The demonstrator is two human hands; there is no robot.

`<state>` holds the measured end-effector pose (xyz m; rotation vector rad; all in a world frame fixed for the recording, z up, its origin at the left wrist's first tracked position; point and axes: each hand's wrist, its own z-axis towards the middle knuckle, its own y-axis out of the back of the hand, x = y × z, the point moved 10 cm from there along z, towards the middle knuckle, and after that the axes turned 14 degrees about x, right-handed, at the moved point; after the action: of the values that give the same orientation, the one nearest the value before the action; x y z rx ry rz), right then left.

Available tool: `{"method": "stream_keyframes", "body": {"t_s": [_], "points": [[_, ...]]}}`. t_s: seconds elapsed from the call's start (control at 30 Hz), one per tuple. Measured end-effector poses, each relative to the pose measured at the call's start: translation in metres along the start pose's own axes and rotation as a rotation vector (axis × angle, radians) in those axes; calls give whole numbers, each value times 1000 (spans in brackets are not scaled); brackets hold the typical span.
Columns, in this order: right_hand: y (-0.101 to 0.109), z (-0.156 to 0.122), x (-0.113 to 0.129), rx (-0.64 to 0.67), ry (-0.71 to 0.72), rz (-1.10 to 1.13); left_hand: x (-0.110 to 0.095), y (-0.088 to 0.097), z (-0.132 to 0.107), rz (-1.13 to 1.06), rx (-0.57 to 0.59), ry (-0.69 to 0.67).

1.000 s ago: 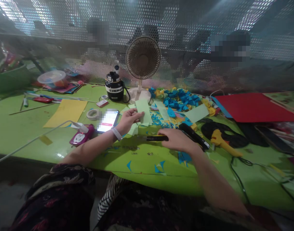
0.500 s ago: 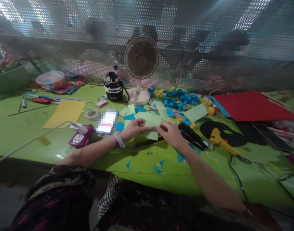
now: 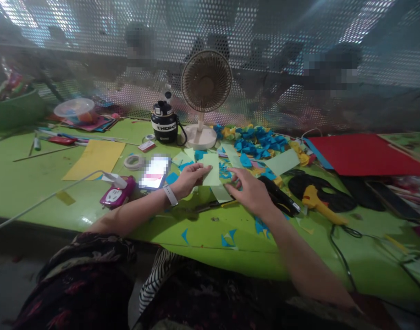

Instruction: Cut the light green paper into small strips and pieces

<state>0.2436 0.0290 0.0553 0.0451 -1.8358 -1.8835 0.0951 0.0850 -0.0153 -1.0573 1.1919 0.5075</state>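
Note:
My left hand [image 3: 192, 180] grips the edge of a pale green paper strip [image 3: 211, 169] lying over scattered paper scraps. My right hand [image 3: 249, 192] hovers to the right with its fingers spread, touching no held object. Below its fingertips lies a second pale green strip [image 3: 221, 194]. A black stapler [image 3: 280, 196] sits just right of that hand. A slim metal-tipped tool with a yellow part [image 3: 210, 206] lies below the paper, between my hands. A white band circles my left wrist.
A phone [image 3: 155, 172] with a blurred screen and a pink power socket [image 3: 117, 192] lie left of my hands. Behind stand a desk fan [image 3: 206, 81], a black flask [image 3: 164, 123] and heaped blue paper pieces [image 3: 260, 141]. A yellow glue gun [image 3: 315, 199] lies right, beside a red sheet [image 3: 364, 155].
My right hand has moved rightward, away from my left hand, and its fingers have spread. The green paper has shifted, and a strip now stands lengthwise under my left fingertips.

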Motion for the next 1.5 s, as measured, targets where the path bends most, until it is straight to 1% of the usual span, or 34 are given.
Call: {"method": "stream_keyframes", "body": {"t_s": [0.07, 0.13, 0.2, 0.3, 0.37, 0.4, 0.53, 0.63, 0.8, 1.0, 1.5], "points": [[3, -4, 18, -65, 182, 30, 2, -8, -2, -19, 47, 14], [4, -9, 28, -103, 298, 44, 5, -14, -3, -41, 78, 32], [6, -11, 32, -133, 348, 85, 6, -18, -4, -70, 91, 45], [7, -12, 37, -118, 386, 205, 5, -20, -4, -95, 98, 25], [8, -11, 37, -110, 373, 293, 2, -22, -4, -91, 117, -1], [10, -11, 35, -125, 341, 330, 1, -24, -4, -93, 133, -12], [20, -11, 11, -266, 134, 409, 0, -35, -9, -145, 186, -26], [21, -12, 2, -305, 59, 405, -2, -41, -13, -129, 207, -29], [21, -14, 2, -334, 51, 390, -4, -45, -13, 47, 250, -62], [21, -14, 1, -339, 31, 399, 2, -43, -11, 51, 256, -51], [23, -16, 4, -370, 69, 419, -3, -45, -12, 94, 259, -77]]}}
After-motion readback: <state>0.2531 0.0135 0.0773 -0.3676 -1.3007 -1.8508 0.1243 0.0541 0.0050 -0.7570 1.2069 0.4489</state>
